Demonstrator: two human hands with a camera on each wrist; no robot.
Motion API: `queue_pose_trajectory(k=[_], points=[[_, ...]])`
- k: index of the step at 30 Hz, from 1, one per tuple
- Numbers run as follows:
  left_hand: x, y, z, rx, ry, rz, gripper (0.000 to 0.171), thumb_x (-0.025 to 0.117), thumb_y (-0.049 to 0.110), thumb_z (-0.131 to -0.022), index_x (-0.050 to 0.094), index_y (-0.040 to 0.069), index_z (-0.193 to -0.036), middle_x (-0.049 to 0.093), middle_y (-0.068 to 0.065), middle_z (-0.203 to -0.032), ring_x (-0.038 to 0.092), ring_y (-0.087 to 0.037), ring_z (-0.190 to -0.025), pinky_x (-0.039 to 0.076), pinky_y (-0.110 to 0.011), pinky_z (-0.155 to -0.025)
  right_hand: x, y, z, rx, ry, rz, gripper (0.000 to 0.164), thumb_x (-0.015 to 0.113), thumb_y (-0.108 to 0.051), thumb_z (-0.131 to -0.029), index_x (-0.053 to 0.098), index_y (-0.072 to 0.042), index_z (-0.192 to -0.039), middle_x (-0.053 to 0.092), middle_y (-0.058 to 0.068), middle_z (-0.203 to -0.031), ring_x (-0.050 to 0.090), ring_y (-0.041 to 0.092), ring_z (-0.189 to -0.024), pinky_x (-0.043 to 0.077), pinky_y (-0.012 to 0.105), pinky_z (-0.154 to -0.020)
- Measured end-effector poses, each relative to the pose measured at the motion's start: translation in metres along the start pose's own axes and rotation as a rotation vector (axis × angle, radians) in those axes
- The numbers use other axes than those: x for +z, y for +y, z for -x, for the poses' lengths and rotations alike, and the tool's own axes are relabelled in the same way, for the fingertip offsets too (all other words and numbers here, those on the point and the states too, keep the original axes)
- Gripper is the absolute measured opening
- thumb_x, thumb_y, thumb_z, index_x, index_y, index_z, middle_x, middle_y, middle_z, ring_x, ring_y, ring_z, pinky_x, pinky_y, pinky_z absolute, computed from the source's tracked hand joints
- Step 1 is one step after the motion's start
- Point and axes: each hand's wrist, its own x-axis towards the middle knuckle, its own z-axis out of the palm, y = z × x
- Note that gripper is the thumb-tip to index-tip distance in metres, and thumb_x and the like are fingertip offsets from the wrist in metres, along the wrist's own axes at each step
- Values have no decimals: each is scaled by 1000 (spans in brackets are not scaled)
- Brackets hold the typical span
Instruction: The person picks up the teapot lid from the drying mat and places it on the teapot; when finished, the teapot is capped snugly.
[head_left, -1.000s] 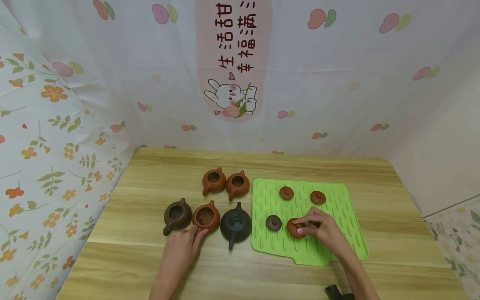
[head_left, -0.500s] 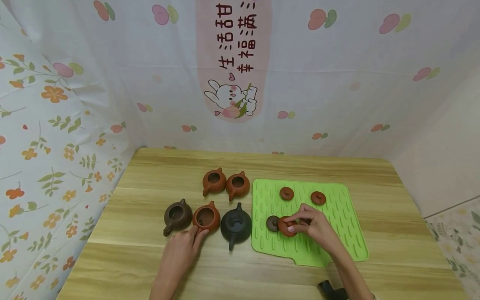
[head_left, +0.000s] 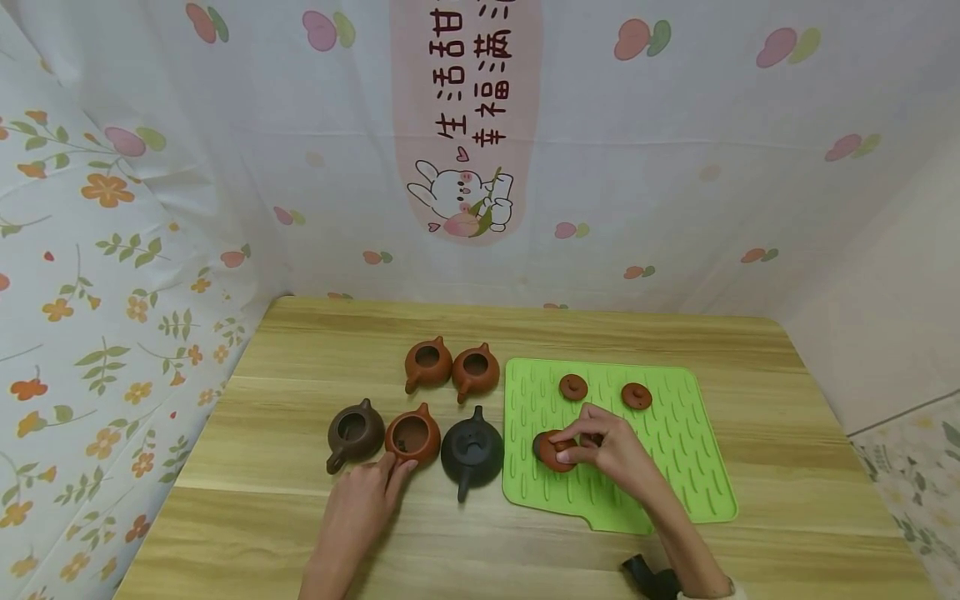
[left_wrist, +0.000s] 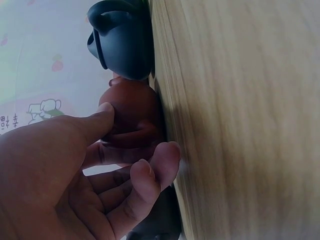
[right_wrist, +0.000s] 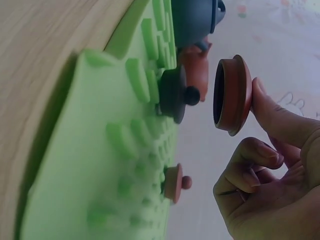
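Note:
My left hand [head_left: 358,502] holds a lidless reddish-brown teapot [head_left: 422,419] near its handle, thumb and fingers on either side of the pot [left_wrist: 132,102] in the left wrist view. A few loose fingers there reach toward the tabletop. My right hand [head_left: 618,454] pinches a reddish-brown teapot lid [right_wrist: 236,97] by its top; the knob is hidden by the fingers. That lid hangs in the air, hollow underside toward the green mat [head_left: 678,467]. Just beyond it a dark brown lid [right_wrist: 172,95] sits on the mat, mostly covered in the head view.
Two smaller red lids [head_left: 573,387] lie at the mat's back. Left of the mat stand a black lidded teapot [head_left: 472,467], a dark brown open teapot [head_left: 362,446] and two small orange-brown open teapots [head_left: 427,375]. A black curved object [head_left: 648,577] shows at the front edge.
My right hand has lifted the reddish-brown lid off the mat and carried it left, over the dark brown lid. The left hand and its teapot have stayed in place.

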Motion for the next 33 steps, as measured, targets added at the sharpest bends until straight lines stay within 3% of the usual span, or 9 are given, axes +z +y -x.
queue_pose_trajectory(k=[33], points=[[1,0,0,15,23,1,33,82,35,-101,65,12,-84,51,0,-57,54,-24,-48,42,-37,-48,42,-34,-39,-177,-132,-29,12,92,-11,-87,88,-11,-99,54,-1,-81,44,9,-70,41,25,-67]])
